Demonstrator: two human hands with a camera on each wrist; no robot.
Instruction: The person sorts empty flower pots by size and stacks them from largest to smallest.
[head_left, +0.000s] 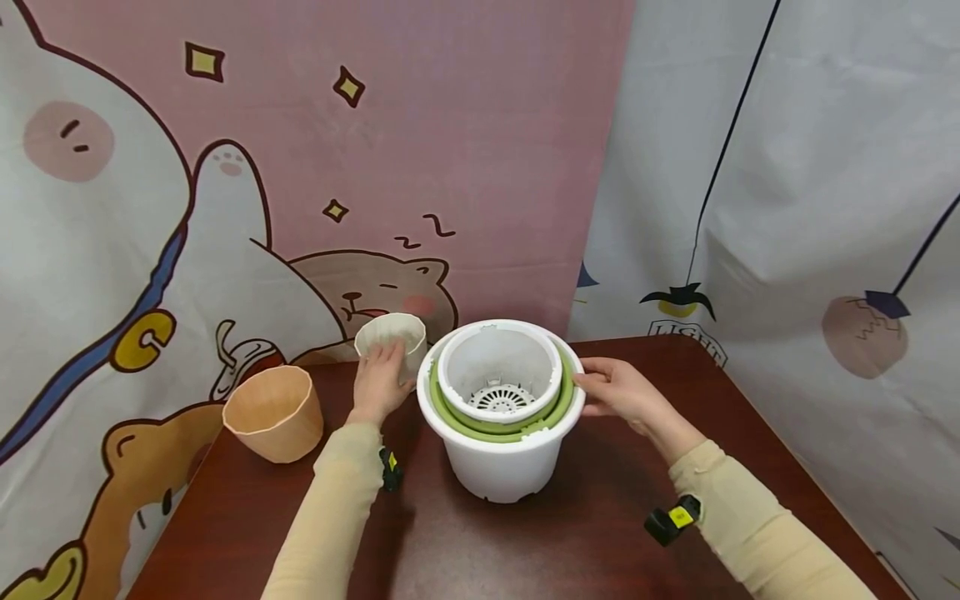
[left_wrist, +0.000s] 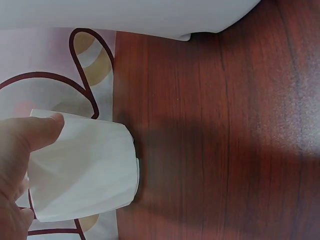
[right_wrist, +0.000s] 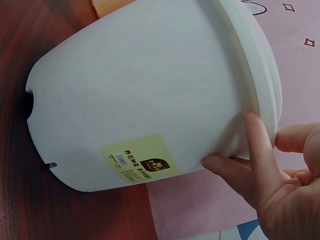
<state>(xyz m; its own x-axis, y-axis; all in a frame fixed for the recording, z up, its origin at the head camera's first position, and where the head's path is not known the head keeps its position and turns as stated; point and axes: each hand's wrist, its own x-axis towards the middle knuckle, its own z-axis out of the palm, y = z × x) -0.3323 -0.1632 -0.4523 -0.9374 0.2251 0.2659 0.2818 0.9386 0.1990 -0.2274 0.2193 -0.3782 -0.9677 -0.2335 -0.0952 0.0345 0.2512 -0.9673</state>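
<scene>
A large white flowerpot (head_left: 498,467) stands upright on the table, with a green pot (head_left: 562,400) nested in it and a smaller white pot (head_left: 501,354) innermost. Slots pierce the innermost pot's bottom. My right hand (head_left: 621,392) pinches the large pot's rim at its right side, fingers under the lip. To the left, a small cream pot (head_left: 411,354) with a faceted wall stands near the table's back edge. My left hand (head_left: 381,382) grips its rim; in the left wrist view the thumb lies along the wall (left_wrist: 85,165). Some left fingers are hidden.
An orange faceted pot (head_left: 277,421) stands at the table's left edge. The dark red-brown table (head_left: 480,550) backs onto a printed cloth (head_left: 480,167) with cartoon animals. A yellow label (right_wrist: 142,160) is on the large pot's side.
</scene>
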